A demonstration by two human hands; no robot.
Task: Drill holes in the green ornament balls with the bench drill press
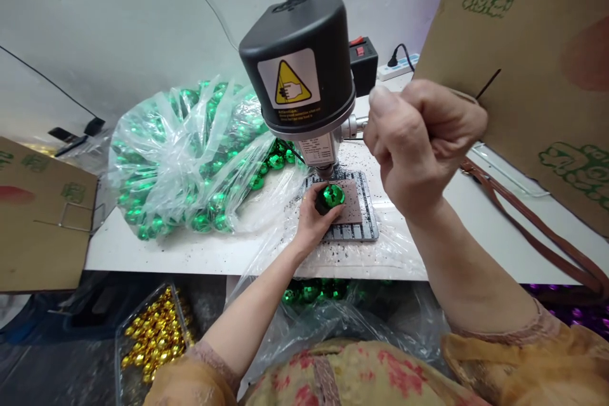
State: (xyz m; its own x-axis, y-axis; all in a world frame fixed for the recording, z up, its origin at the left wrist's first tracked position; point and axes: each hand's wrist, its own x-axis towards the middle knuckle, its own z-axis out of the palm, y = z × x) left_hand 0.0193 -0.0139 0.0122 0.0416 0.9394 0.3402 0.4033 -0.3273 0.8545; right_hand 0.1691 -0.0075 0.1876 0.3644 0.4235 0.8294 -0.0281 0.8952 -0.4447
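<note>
My left hand (316, 219) is closed around a shiny green faceted ball (333, 195), thumb and fingers on its sides. The ball sits just under the lower end of a black bench drill press (297, 57), over a brown pad (353, 200) on the slotted metal base (368, 228). A dark patch shows beside the ball, but I cannot make out what it is. My right hand (413, 139) is a fist at the metal hub (352, 127) on the press's right side. It wraps the press handle, which the fingers mostly hide.
A clear plastic bag (176, 152) of green balls lies left on the white table (114, 247). Dark crumbs surround the base. Cardboard boxes stand left (42, 228) and right (537, 32). A brown strap (533, 222) lies right. Below is a clear bin (118, 342) of gold balls.
</note>
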